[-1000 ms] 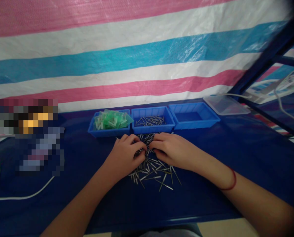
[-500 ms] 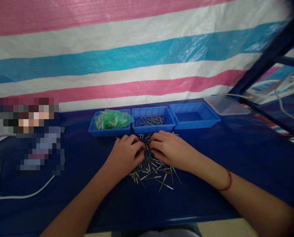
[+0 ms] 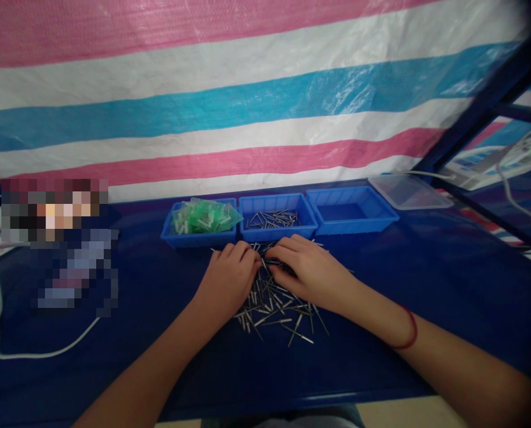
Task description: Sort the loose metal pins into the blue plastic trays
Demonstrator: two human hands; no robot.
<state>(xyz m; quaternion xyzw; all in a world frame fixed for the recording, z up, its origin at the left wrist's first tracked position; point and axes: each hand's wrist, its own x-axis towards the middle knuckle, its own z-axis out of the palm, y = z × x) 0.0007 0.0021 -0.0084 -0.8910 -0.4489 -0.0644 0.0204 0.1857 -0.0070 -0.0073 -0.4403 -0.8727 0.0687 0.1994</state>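
A loose heap of thin blind rivets point(image 3: 269, 297), dark stems with thicker silvery ends, lies on the blue table under both my hands. My left hand point(image 3: 230, 274) rests on the heap's left side. Its fingers are bent and drawn together, and a rivet shows at their tips; the thumb is mostly hidden. From the right, my right hand point(image 3: 312, 267) reaches over the heap with curled fingers, its thumb apart from the index finger. Rivets lie beneath that gap, and none is plainly gripped there. The fingertips of the two hands nearly meet.
Behind the heap stand three blue bins in a row: the left bin point(image 3: 198, 240) with green-and-clear plastic bags point(image 3: 205, 215), the middle bin point(image 3: 278, 234) with more rivets, the right bin point(image 3: 359, 226). A clear lid point(image 3: 410, 191) lies right. White cable point(image 3: 47, 355) runs left, beside a blurred area.
My left hand's thumb and index finger have closed together and the hand has turned inward. My right hand's fingertips have moved slightly left. The bins and heap look the same.
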